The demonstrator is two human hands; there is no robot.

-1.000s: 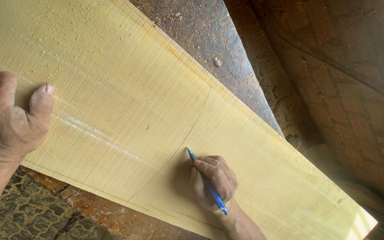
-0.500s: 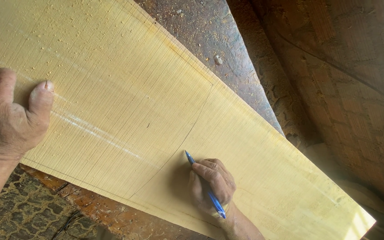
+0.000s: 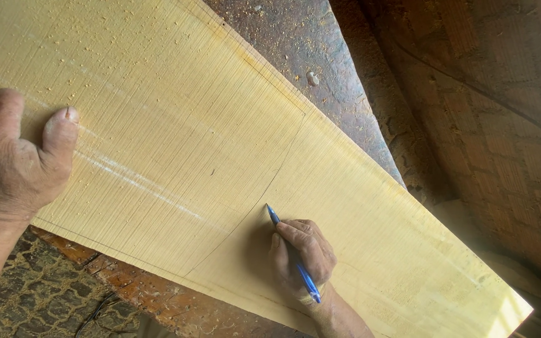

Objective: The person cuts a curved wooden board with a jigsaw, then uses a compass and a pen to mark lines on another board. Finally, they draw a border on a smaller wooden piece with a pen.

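Since the earlier frames the right hand (image 3: 302, 260) has slid a little farther along the curved pencil line (image 3: 280, 172), so the tip of the blue pen (image 3: 290, 253) now sits slightly higher up that line, while the left hand (image 3: 14, 166) has stayed pressed in the same place. The right hand's fingers (image 3: 295, 238) are closed together around the pen, which slants from its tip at the far left of the hand down to its end near the wrist; the tip touches the pale wooden board (image 3: 176, 125) right on the drawn line. The board is broad and yellowish, dusted with sawdust, and lies at a slant across a dark, rusty bench (image 3: 320, 62), running from the far left to the near right. The left hand rests flat on the board's left part, well apart from the pen, its thumb spread out and touching the wood, holding nothing. A brick floor (image 3: 489, 125) shows on the right, beyond the bench edge.
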